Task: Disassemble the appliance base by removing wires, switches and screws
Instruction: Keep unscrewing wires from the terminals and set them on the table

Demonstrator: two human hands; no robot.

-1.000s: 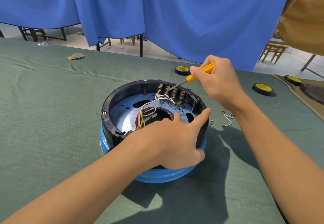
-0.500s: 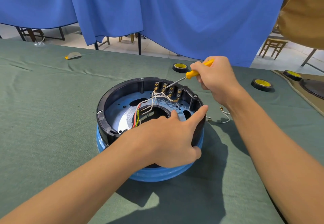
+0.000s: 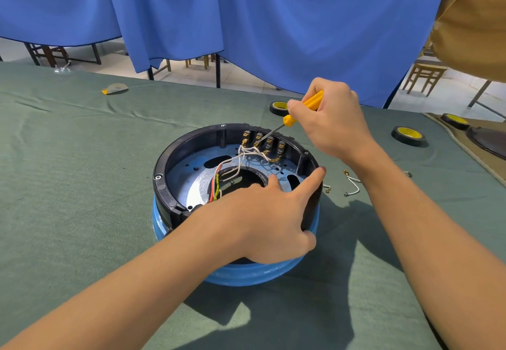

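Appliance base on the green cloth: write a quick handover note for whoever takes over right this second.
Left hand holds the near rim of the round black-and-blue appliance base, steadying it. Right hand grips the yellow-handled screwdriver, tip at the row of brass switch terminals on the far wall.
Done: short white wire pieces lie loose on the green cloth right of the base.
Left: white wires attached at the terminals, red and yellow-green wires in the centre hole, the switches, rim screws.
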